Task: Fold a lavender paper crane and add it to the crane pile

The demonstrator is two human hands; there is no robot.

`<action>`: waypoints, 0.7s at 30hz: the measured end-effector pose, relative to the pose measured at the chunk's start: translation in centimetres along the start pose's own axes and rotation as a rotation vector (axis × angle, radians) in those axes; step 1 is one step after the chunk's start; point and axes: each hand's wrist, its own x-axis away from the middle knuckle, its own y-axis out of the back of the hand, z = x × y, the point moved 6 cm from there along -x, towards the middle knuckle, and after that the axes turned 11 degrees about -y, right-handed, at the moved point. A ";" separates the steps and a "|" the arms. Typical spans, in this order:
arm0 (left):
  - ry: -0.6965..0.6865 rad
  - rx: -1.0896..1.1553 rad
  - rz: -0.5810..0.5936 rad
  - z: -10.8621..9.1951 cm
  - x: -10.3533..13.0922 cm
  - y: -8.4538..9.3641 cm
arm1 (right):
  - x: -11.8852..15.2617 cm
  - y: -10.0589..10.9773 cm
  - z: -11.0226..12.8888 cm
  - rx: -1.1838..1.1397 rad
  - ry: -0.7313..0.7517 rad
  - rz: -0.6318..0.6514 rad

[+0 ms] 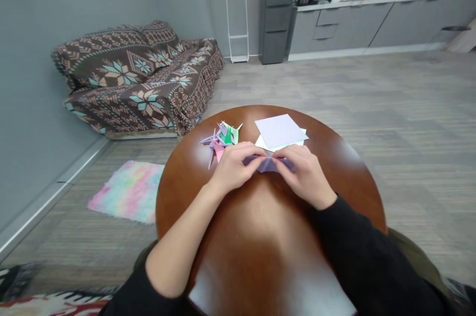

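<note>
A sheet of purple origami paper is pinched between both hands just above the table. My left hand grips its left part, thumb below and fingers on top. On the right part, my right hand holds it the same way, with the fingertips of the two hands close together. The fingers hide much of the paper, so its folds are hard to make out. Beyond my left hand lies a small heap of folded paper cranes in purple, green and pink. Behind my right hand rests a stack of square paper sheets, lilac on top.
The round brown wooden table is in front of me. A sofa under a patterned cover stands at the back left, near a pastel fluffy rug. Grey kitchen cabinets and a tall grey fridge line the far wall.
</note>
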 end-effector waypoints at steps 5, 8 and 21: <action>0.014 0.059 0.008 -0.3 -0.1 -0.5 | -0.1 -0.3 0.2 -0.021 -0.018 0.038; 0.032 0.075 0.000 -0.3 -0.1 -0.6 | -0.1 -0.3 0.3 -0.048 -0.021 0.036; 0.081 0.132 -0.042 -0.5 -0.2 -0.3 | -0.1 -0.1 0.5 -0.144 -0.070 0.039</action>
